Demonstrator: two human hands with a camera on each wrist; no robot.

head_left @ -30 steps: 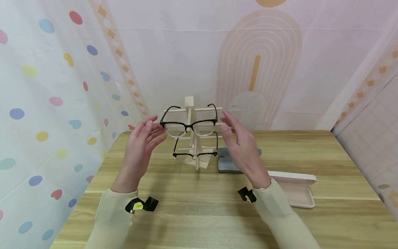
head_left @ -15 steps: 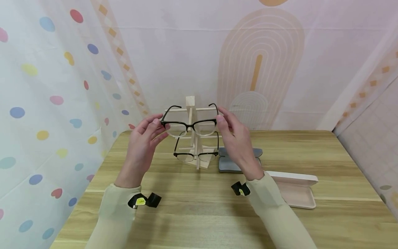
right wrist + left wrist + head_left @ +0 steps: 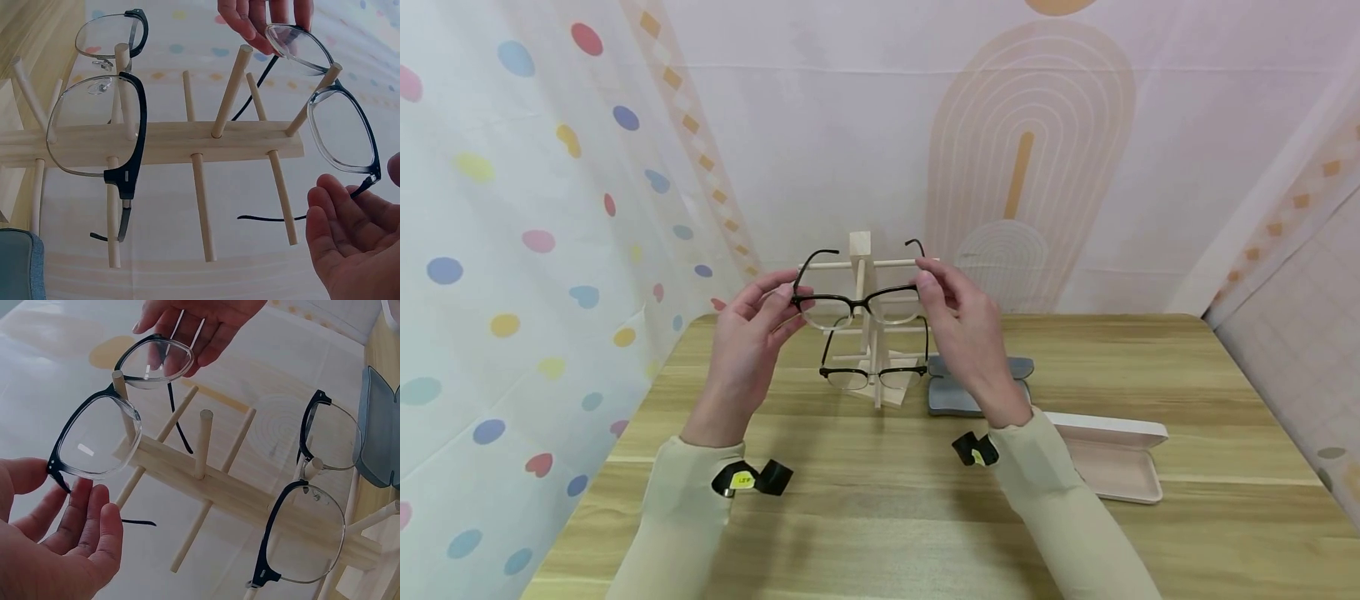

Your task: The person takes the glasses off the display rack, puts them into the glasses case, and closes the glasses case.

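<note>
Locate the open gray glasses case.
In the head view, the gray case lies on the table, just right of the wooden stand, partly hidden by the right hand; the white case sits nearer and farther right.

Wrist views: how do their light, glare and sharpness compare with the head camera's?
Head view: bright, with soft shadows on the table; left wrist view: dimmer, small white glints on the lenses of the upper glasses; right wrist view: also dimmer, backdrop dots faint and soft.
</note>
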